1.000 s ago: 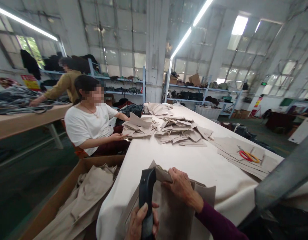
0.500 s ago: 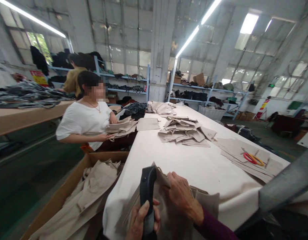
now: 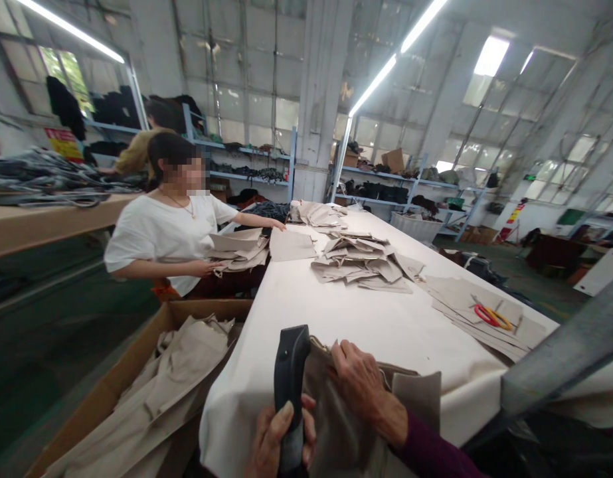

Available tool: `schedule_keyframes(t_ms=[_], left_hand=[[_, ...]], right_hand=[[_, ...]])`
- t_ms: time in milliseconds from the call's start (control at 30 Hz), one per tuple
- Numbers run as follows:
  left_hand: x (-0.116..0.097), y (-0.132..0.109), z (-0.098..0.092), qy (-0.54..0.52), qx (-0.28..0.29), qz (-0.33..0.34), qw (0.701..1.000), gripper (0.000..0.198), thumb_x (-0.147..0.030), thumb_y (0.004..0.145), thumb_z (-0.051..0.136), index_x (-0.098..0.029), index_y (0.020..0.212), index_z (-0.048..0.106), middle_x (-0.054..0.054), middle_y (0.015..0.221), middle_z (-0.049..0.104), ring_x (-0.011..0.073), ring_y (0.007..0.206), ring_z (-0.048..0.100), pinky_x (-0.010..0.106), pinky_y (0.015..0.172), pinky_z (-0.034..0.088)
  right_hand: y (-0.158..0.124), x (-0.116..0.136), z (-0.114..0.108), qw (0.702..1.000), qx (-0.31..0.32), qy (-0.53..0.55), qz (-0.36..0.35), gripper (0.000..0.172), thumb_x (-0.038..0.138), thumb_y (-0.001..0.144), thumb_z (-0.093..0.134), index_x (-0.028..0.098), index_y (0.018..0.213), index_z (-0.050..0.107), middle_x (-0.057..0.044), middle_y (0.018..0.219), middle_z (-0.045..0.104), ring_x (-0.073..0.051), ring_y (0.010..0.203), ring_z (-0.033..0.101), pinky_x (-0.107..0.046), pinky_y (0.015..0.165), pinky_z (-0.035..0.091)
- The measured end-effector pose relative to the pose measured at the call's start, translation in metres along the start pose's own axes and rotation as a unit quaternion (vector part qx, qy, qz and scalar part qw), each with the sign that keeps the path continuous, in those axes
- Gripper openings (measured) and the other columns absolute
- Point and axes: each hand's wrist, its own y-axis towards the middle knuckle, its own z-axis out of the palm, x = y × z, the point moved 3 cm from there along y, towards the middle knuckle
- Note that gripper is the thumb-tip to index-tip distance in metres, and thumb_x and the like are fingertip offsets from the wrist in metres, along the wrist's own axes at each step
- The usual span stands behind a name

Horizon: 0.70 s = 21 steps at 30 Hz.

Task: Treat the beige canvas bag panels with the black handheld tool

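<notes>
My left hand point(image 3: 276, 439) is closed round the handle of a black hand-held tool point(image 3: 289, 385), which stands upright at the near edge of the table. My right hand point(image 3: 362, 390) presses down on a beige fabric piece point(image 3: 336, 425) that hangs over the table's front edge, its fingers curled on the cloth just right of the tool. A dark purple sleeve point(image 3: 436, 451) covers my right forearm.
A long white-covered table point(image 3: 376, 318) carries piles of beige cut pieces point(image 3: 366, 265) and red and yellow scissors point(image 3: 490, 315). A cardboard box point(image 3: 137, 392) of beige fabric stands at the left. A seated person in a white shirt point(image 3: 161, 232) handles pieces at the table's left side.
The tool and my hands have stayed nearly in place on the fabric. The seated person gathered a stack of pieces off the table's edge and now reaches an arm out over the table.
</notes>
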Motion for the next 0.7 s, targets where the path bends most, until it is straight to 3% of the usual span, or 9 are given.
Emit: schedule_keyframes(t_ms=[200, 300, 400, 467, 567, 700], left_hand=[[-0.016, 0.002, -0.002, -0.027, -0.022, 0.024, 0.999, 0.040, -0.051, 0.073, 0.063, -0.012, 0.082, 0.061, -0.001, 0.052, 0.056, 0.0091, 0.035, 0.047, 0.021, 0.037, 0.037], [-0.019, 0.002, -0.008, -0.020, -0.034, 0.021, 0.999, 0.043, -0.053, 0.070, 0.064, -0.012, 0.081, 0.061, -0.001, 0.051, 0.056, 0.0095, 0.034, 0.046, 0.021, 0.035, 0.035], [-0.016, 0.002, -0.011, -0.007, -0.041, 0.011, 0.999, 0.045, -0.056, 0.068, 0.064, -0.013, 0.083, 0.062, -0.001, 0.050, 0.055, 0.0100, 0.034, 0.046, 0.021, 0.034, 0.035], [-0.013, 0.002, -0.012, -0.007, -0.035, 0.002, 0.999, 0.048, -0.058, 0.066, 0.066, -0.013, 0.083, 0.062, -0.001, 0.050, 0.055, 0.0103, 0.033, 0.046, 0.022, 0.035, 0.036], [-0.011, 0.002, -0.013, -0.011, -0.020, -0.005, 1.000, 0.050, -0.058, 0.063, 0.069, -0.013, 0.082, 0.063, 0.000, 0.051, 0.056, 0.0110, 0.034, 0.047, 0.023, 0.035, 0.037], [-0.014, -0.002, -0.019, -0.016, -0.043, 0.011, 0.999, 0.045, -0.055, 0.067, 0.066, -0.013, 0.081, 0.061, -0.001, 0.050, 0.055, 0.0101, 0.034, 0.045, 0.023, 0.036, 0.036]], right_hand=[[-0.004, -0.010, -0.020, 0.997, -0.056, -0.040, -0.047, 0.006, 0.023, 0.089, 0.056, 0.018, 0.087, 0.060, -0.006, 0.083, 0.061, -0.023, 0.076, 0.057, -0.031, 0.061, 0.043], [0.014, -0.035, -0.052, 0.992, -0.103, -0.070, -0.029, 0.017, 0.021, 0.093, 0.046, 0.016, 0.086, 0.061, -0.009, 0.081, 0.059, -0.024, 0.075, 0.054, -0.033, 0.061, 0.041], [0.042, -0.061, -0.092, 0.981, -0.164, -0.101, 0.016, 0.029, 0.012, 0.095, 0.031, 0.012, 0.093, 0.061, -0.016, 0.091, 0.056, -0.029, 0.086, 0.050, -0.039, 0.070, 0.040], [0.055, -0.069, -0.105, 0.974, -0.195, -0.111, 0.038, 0.033, 0.010, 0.095, 0.027, 0.009, 0.101, 0.059, -0.019, 0.098, 0.054, -0.032, 0.093, 0.047, -0.043, 0.075, 0.039], [0.057, -0.051, -0.082, 0.973, -0.201, -0.104, 0.037, 0.032, 0.008, 0.094, 0.028, 0.008, 0.111, 0.056, -0.019, 0.099, 0.054, -0.032, 0.094, 0.046, -0.045, 0.078, 0.040], [0.031, 0.004, 0.003, 0.989, -0.126, -0.056, -0.048, 0.024, 0.001, 0.085, 0.047, 0.013, 0.100, 0.060, -0.012, 0.091, 0.059, -0.025, 0.084, 0.051, -0.034, 0.070, 0.045]])
